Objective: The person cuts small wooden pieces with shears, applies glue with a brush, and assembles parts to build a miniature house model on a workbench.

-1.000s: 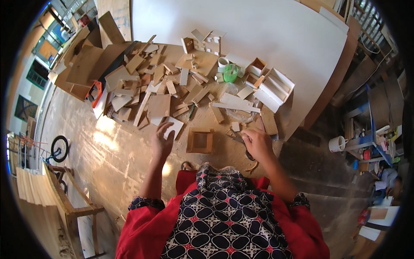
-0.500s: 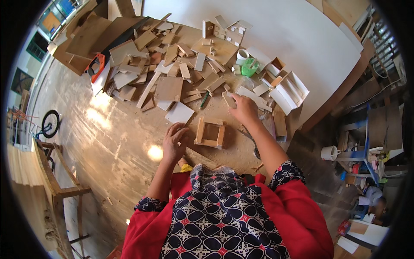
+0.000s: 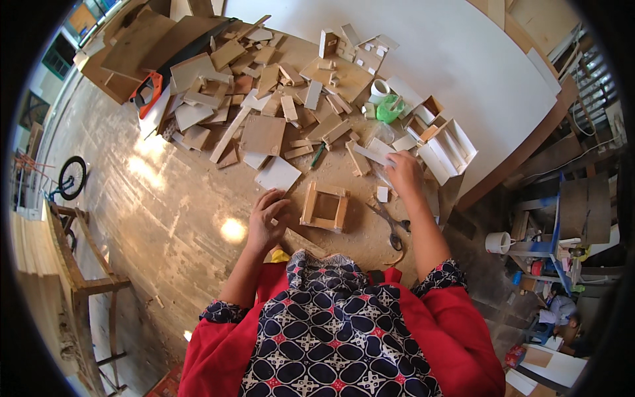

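Observation:
My left hand (image 3: 268, 221) hangs left of a small square wooden frame box (image 3: 324, 206), fingers loosely bent and apart, nothing visible in them. My right hand (image 3: 405, 173) reaches beyond the box, its fingertips closed on the end of a pale narrow board (image 3: 372, 152). Below it lie black scissors (image 3: 395, 238) and a small white square piece (image 3: 382, 194). A short wooden block (image 3: 357, 159) and a green marker-like stick (image 3: 317, 156) rest among the scraps, and a pale flat panel (image 3: 277, 173) is above my left hand.
Heaped wood offcuts (image 3: 263, 127), an orange-handled saw (image 3: 148, 94), a green bag (image 3: 390, 111) and a white divided box (image 3: 450, 149) cover the worktop before a large white board (image 3: 469, 73). A wooden stand (image 3: 92, 284) is left; a person (image 3: 562, 311) is far right.
My right hand has moved up and then rightward, from near the scissors past the wooden block to the pale board. My left hand shifted slightly; the camera view has shifted too.

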`<action>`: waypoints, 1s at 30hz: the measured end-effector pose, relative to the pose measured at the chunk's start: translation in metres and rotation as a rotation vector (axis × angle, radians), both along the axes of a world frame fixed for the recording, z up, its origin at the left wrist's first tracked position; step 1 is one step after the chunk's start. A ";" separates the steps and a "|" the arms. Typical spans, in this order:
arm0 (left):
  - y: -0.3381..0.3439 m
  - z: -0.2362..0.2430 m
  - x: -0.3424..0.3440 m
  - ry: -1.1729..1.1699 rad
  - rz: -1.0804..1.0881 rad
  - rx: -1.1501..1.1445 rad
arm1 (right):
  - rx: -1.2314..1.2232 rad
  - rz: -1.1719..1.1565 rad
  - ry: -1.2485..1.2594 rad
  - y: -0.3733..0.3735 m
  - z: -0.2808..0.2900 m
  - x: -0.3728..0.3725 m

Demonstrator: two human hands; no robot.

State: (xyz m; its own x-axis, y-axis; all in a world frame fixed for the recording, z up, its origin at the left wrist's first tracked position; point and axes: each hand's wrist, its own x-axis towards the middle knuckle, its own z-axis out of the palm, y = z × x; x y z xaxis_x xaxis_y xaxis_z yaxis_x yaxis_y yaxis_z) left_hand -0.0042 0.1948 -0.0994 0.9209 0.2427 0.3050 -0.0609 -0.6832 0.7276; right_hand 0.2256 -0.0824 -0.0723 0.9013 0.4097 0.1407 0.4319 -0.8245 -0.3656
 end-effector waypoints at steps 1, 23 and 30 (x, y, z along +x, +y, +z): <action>0.000 0.000 0.000 -0.001 0.000 -0.011 | 0.015 -0.020 0.001 0.000 -0.001 0.000; 0.000 0.007 -0.002 0.006 -0.012 -0.064 | 0.420 0.332 -0.432 0.003 0.072 -0.060; -0.031 0.073 -0.005 -0.103 -0.108 -0.127 | 0.471 0.419 -0.415 0.003 0.084 -0.094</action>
